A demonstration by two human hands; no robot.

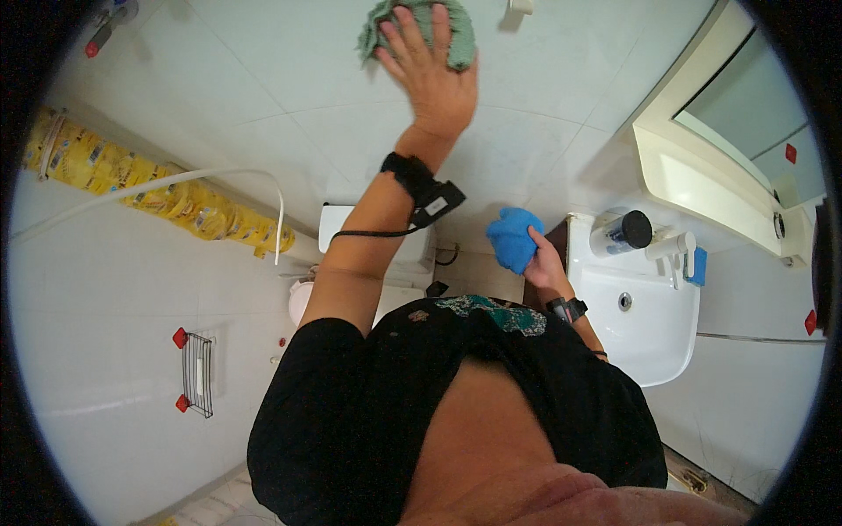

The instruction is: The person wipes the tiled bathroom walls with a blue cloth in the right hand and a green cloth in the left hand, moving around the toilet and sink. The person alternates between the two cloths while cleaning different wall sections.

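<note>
While a crumpled green cloth (419,31) is pressed flat against the white tiled wall (263,79) under the spread fingers of the left hand (430,74), a bunched bright blue cloth (513,238) is clenched in the right hand (544,263), held low beside the white ceramic washbasin (645,342). A black strap with a cabled black device (425,195) is worn on the left wrist, a black watch (568,308) on the right. A white toilet cistern (338,223) is seen below the left forearm.
</note>
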